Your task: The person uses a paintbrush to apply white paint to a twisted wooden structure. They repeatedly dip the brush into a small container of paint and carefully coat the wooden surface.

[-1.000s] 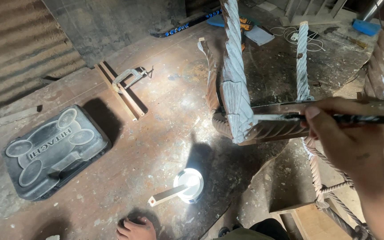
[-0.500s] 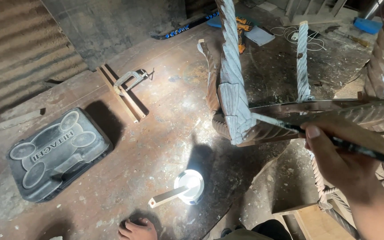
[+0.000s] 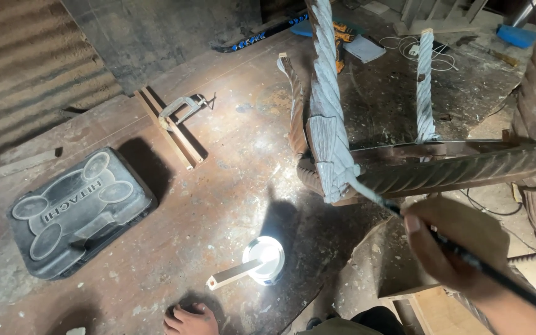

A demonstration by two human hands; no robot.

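The right hand (image 3: pixel 460 248) is closed around a long thin black brush (image 3: pixel 466 257), fingers curled over the handle and pinching it near the middle. The brush runs diagonally from the lower right up to its tip, which touches the carved chair frame (image 3: pixel 448 167) where a twisted post (image 3: pixel 327 124), coated in pale grey-white, meets a dark ribbed rail. The left hand is not in view.

Taking that chair frame as the landmark: below and left of it, on the dusty floor (image 3: pixel 218 186), stands a small open can of white paint (image 3: pixel 265 259) with a wooden stir stick (image 3: pixel 234 274) resting across its rim. Further left lies a dark moulded plastic tool case (image 3: pixel 75 211). Up and left of the frame, a metal clamp (image 3: pixel 184 107) grips a pair of wooden strips (image 3: pixel 172 130). A bare foot (image 3: pixel 190 319) shows below the can. Behind the frame lie cables, a blue sheet and scraps of wood.
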